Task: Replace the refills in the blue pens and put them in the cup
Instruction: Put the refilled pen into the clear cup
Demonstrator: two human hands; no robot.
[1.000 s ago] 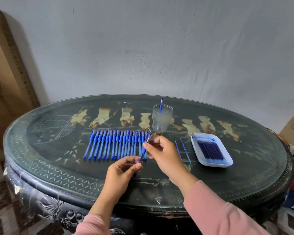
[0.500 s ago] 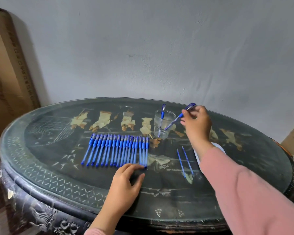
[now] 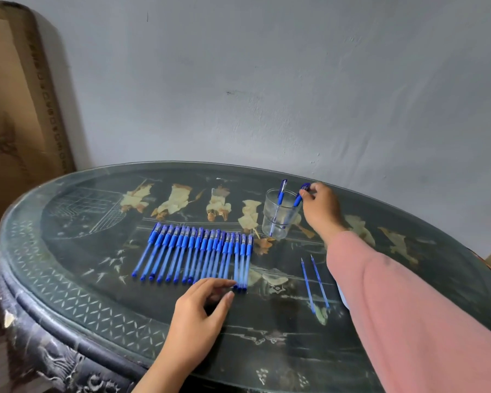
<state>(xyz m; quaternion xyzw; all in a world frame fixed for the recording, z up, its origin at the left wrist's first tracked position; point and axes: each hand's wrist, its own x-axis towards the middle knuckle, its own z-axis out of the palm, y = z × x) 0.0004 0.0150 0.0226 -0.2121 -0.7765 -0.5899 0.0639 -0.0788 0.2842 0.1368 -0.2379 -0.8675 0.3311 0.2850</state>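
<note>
A clear plastic cup point(image 3: 278, 222) stands on the dark oval table point(image 3: 68, 279) with one blue pen point(image 3: 280, 194) upright in it. My right hand point(image 3: 319, 207) pinches the cap end of a second blue pen point(image 3: 300, 195), whose tip is down inside the cup. A row of several capped blue pens point(image 3: 199, 252) lies left of the cup. My left hand point(image 3: 201, 316) rests on the table, its fingertips at the near ends of the rightmost pens. Two loose refills point(image 3: 313, 282) lie to the right of the row.
My pink sleeve point(image 3: 408, 321) crosses the right side of the table and hides the white refill tray. A framed panel point(image 3: 20, 109) leans against the wall at the left. The grey wall stands close behind the table.
My right hand has lowered the pen from above the rim so that it now stands in the cup. My left hand has edged toward the ends of the rightmost pens.
</note>
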